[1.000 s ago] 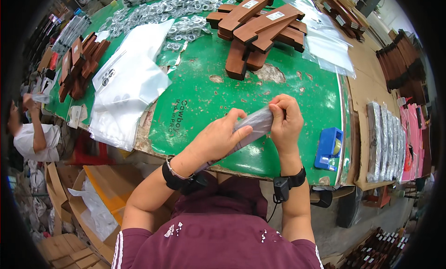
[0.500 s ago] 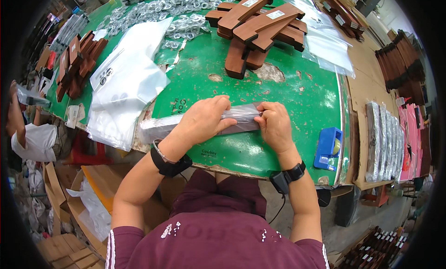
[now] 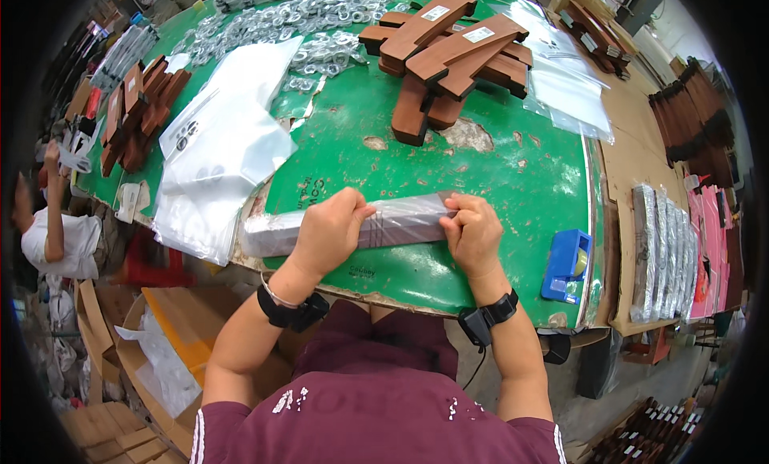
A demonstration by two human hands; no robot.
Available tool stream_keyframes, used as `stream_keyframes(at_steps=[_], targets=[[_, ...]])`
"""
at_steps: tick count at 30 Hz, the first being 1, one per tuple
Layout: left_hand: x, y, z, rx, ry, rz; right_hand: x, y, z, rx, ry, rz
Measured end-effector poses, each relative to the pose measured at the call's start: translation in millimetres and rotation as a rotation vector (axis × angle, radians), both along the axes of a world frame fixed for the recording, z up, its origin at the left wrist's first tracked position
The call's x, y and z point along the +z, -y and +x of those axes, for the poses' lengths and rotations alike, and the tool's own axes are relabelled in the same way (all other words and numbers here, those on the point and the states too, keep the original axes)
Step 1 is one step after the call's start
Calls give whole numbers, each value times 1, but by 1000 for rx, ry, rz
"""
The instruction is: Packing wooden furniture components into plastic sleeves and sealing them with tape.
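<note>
A long, dark brownish bar in a clear plastic bag (image 3: 400,222) lies across the green table in front of me. My left hand (image 3: 328,233) is closed over its middle, fingers curled on the plastic. At the bag's right end my right hand (image 3: 474,233) pinches the film between thumb and fingers. The bag's left end reaches the table's worn front edge. Behind it is a pile of brown wooden pieces with dark ends (image 3: 460,60), some bearing white labels.
Clear plastic bags (image 3: 220,168) lie left, a second brown wooden stack (image 3: 136,116) beyond them. Small bagged metal rings (image 3: 320,24) cover the far side. A blue tape dispenser (image 3: 567,265) stands right, near wrapped bars (image 3: 663,252). Another person (image 3: 60,232) is at far left.
My left hand has moved left along the bag and its fingers have curled in. The film looks flatter over the bar. The right hand keeps its pinch at the right end.
</note>
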State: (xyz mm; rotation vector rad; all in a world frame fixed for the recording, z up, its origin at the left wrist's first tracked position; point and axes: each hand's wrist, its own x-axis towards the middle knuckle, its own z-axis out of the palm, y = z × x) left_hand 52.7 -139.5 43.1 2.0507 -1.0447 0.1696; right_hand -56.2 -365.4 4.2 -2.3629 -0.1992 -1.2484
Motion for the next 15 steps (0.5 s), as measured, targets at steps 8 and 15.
stream_keyframes(at_steps=[8, 15], targets=[[-3, 10, -9, 108, 113, -27, 24, 0, -7, 37, -227, -41], [-3, 6, -15, 80, -6, -123, 9, -6, -3, 3, -46, 18]])
